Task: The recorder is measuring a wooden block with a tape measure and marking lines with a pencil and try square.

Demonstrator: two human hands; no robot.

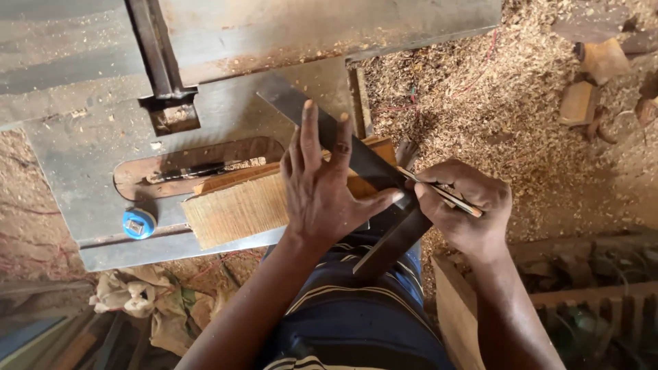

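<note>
My left hand (322,185) lies flat, fingers spread, pressing a dark metal try square (356,157) onto a wooden block (233,209). The block rests on the grey metal saw table (75,171). The square's blade runs diagonally from upper left to lower right, and its dark stock (394,240) hangs off the block's right end. My right hand (466,205) holds a pencil (439,192) with its tip against the square's edge at the block's right end.
A blue tape measure (139,223) sits on the saw table at the left. A saw slot (192,168) and metal fence (161,62) lie behind the block. Sawdust (493,109) and wood offcuts (589,82) cover the floor at right. Crumpled rags (137,298) lie below the table.
</note>
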